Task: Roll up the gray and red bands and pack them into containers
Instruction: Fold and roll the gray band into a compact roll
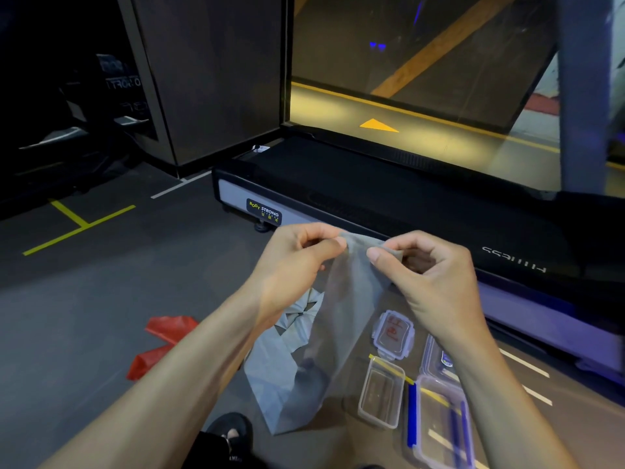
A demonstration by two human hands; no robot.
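Note:
The gray band (341,319) hangs from both hands in the middle of the view, its lower part crumpled on the floor. My left hand (297,262) pinches its top edge on the left. My right hand (429,269) pinches the same edge on the right, a short gap between the two. The red band (162,343) lies loose on the floor to the left, partly hidden behind my left forearm. Two open clear containers sit on the floor at lower right: a small one (382,394) and a larger one with blue clips (439,421).
A clear lid (394,333) lies beyond the small container, and another lid (436,360) shows beside my right forearm. A treadmill (372,191) runs across the view just behind my hands. Yellow tape lines (77,228) mark the gray floor at left. A shoe (233,431) shows at the bottom.

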